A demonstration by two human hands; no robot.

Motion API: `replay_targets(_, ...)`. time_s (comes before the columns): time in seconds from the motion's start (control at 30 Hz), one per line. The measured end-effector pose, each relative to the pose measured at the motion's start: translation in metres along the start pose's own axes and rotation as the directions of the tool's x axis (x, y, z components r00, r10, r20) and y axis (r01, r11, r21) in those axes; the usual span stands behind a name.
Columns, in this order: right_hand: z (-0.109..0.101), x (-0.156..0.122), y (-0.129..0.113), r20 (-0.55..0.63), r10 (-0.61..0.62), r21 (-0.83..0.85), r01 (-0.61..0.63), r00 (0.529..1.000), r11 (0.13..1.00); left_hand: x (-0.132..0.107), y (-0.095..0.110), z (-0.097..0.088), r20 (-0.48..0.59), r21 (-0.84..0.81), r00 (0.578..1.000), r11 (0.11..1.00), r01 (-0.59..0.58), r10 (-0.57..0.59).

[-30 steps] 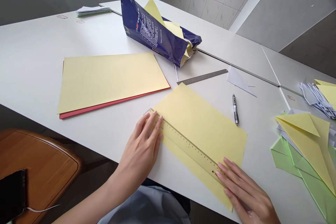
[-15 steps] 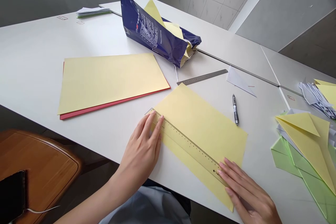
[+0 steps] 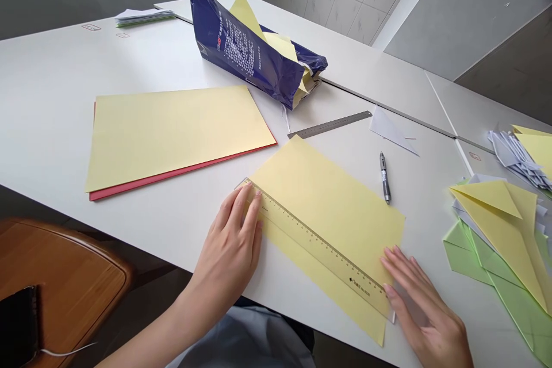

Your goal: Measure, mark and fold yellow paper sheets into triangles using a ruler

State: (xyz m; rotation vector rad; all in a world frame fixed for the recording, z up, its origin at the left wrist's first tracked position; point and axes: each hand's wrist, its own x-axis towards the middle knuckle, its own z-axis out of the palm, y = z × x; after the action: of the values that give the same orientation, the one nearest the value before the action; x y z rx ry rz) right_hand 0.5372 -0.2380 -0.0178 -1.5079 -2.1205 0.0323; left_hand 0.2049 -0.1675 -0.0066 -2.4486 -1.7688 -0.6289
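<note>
My left hand (image 3: 230, 236) lies with spread fingers on the left end of a clear plastic ruler (image 3: 319, 247), pressing it onto a pale yellow paper sheet (image 3: 323, 195). The ruler runs diagonally across that sheet. My right hand (image 3: 425, 299) rests open at the sheet's right edge, its fingertips just beside the ruler's right end and holding nothing. A steel ruler (image 3: 330, 125) and a grey pen (image 3: 384, 178) lie beyond the sheet.
A yellow paper stack on red card (image 3: 176, 138) lies left. A torn navy bag (image 3: 241, 40) holding yellow paper stands behind it. Folded yellow and green paper (image 3: 495, 213) lies right. A wooden chair (image 3: 64, 282) is below the white table's edge (image 3: 129, 230).
My right hand has slid right, off the clear ruler, uncovering its right end. My left hand stays on the ruler. The view has shifted slightly.
</note>
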Motion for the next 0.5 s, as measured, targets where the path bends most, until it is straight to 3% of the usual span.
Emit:
replay_targets(0.23, -0.0006, 0.0020, 0.0006, 0.103, 0.071, 0.030, -0.074, 0.992, 0.997, 0.0034, 0.0028, -0.0033, 0.006, 0.005, 1.000, 1.000, 0.029, -0.029)
replay_targets(0.5, -0.0007, 0.0031, 0.0011, 0.109, 0.072, 0.068, -0.080, 0.991, 0.994, 0.0034, 0.0028, -0.0034, 0.020, 0.027, 0.999, 0.999, 0.035, -0.036)
